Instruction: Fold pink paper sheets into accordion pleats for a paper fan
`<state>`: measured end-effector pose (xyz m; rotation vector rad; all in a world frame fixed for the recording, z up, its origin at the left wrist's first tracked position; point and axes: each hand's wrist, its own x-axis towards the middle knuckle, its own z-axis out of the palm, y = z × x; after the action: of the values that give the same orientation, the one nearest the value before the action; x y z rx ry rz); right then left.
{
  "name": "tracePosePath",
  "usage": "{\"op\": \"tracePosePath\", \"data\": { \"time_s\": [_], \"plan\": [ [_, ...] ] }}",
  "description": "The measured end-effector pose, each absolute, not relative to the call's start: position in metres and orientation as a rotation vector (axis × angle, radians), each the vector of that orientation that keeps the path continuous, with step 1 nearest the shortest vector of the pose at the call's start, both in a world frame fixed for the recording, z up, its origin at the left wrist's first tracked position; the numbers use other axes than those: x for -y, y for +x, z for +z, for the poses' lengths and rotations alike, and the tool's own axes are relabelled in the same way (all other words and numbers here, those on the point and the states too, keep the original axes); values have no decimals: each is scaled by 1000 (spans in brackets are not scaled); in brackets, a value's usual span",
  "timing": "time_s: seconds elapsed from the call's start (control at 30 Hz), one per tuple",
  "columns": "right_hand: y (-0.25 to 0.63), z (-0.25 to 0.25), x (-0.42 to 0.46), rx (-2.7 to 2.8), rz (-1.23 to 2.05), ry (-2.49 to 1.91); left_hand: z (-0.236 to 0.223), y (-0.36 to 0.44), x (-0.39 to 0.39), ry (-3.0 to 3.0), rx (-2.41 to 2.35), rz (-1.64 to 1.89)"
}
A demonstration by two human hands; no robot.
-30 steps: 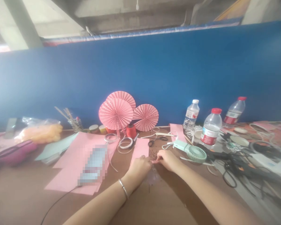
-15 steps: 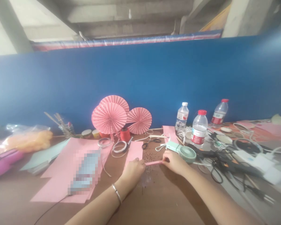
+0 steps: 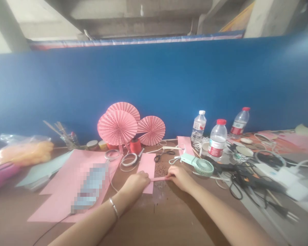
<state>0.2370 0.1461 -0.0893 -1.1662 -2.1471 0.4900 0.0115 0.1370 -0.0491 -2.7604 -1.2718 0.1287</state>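
Observation:
A narrow folded strip of pink paper [image 3: 158, 179] stretches between my two hands, low over the table. My left hand [image 3: 137, 182] is closed on its left end, above a flat pink paper strip [image 3: 147, 163]. The other end is pinched by my right hand [image 3: 181, 177], thumb and fingers together. Dark crumbs [image 3: 163, 169] lie scattered on the brown table just beyond the held paper. Black-handled scissors [image 3: 166, 155] and a mint green hand fan [image 3: 199, 164] lie past my right hand. Round pleated pink paper fans [image 3: 118, 128] stand at the back.
Pink paper sheets [image 3: 59, 184], partly under a pixelated object [image 3: 91, 188], lie at left. A red thread spool [image 3: 135, 146] stands near the paper fans. Several water bottles [image 3: 217, 140], black cables [image 3: 246, 181] and white plugs [image 3: 295, 184] crowd the right. A blue partition [image 3: 169, 82] closes off the back.
Both hands, with the folded paper between them, have shifted left, now over the flat pink strip's edge. The view has also shifted slightly.

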Motion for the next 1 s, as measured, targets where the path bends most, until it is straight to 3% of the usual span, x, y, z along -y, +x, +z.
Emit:
{"op": "tracePosePath", "data": {
  "time_s": [0.43,0.67,0.83,1.0],
  "plan": [
    [238,-92,-146,2182,440,-1192,-51,-28,-129,-2767,1293,95],
    [208,-85,-116,2391,43,-1418,-74,-14,-95,-2653,1434,-15],
    [181,-80,-109,2578,313,-1118,-79,-20,-90,-2700,1430,-66],
    [202,-80,-108,2553,437,-1267,-72,-23,-92,-2701,1445,-81]
  ]
}}
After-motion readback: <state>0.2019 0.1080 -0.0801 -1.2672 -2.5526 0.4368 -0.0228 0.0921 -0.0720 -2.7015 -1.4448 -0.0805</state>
